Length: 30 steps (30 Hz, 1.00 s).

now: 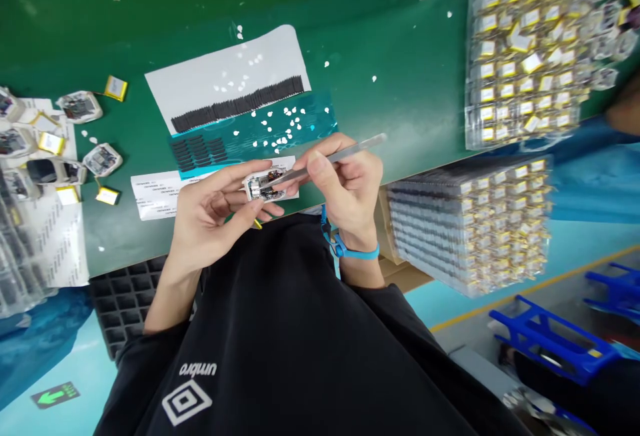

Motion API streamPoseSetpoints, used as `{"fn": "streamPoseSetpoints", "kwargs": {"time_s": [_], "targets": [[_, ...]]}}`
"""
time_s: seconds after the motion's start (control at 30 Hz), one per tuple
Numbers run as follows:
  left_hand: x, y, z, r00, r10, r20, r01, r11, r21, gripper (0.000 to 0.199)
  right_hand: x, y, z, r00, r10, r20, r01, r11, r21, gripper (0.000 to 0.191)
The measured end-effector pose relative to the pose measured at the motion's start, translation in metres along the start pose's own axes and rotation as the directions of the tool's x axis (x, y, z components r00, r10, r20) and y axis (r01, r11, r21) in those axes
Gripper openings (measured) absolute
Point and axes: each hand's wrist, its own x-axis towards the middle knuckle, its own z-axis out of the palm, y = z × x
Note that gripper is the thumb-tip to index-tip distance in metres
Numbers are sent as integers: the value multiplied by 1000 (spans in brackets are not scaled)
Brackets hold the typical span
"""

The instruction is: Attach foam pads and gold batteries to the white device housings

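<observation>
Between the fingers and thumb of my left hand (215, 213) is a small white device housing (253, 189) with its circuit board exposed. My right hand (345, 186) pinches metal tweezers (345, 152), and their tips reach down into the housing. The tips are too small to show whether they hold anything. A bit of yellow (257, 224) pokes out below my left thumb. Beneath the hands lies a printed white label sheet (156, 196). Just beyond is a clear blue film (210, 167) carrying black strips and scattered white dots.
White backing paper (190, 83) with a row of black strips (240, 104) lies farther back. Open housings (102, 159) with yellow-edged batteries (116, 88) sit at left. Battery trays (525, 56) stand at right, with a tray stack (470, 223) below the table edge.
</observation>
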Motion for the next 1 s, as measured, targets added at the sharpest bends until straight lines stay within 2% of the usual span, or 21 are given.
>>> {"fn": "streamPoseSetpoints", "kwargs": {"time_s": [0.27, 0.5, 0.77, 0.93, 1.0], "targets": [[-4, 1, -2, 999, -21, -48, 21, 1000, 5, 35, 2, 5, 6, 999, -23, -41, 23, 1000, -19, 30], [-6, 3, -3, 998, -26, -56, 27, 1000, 8, 34, 3, 0, 5, 998, -38, 40, 40, 998, -42, 25], [-6, 2, 0, 996, -30, -79, 29, 1000, -3, 33, 5, -3, 10, 992, -116, 41, 116, 993, -15, 16], [-6, -5, -2, 988, -36, -151, 44, 998, 52, 21, 4, 0, 12, 987, -139, 80, 144, 988, -63, 13], [-10, -9, -6, 990, -28, -135, 40, 995, 87, 18, 5, 4, 10, 975, -188, 121, 197, 978, -68, 15]]}}
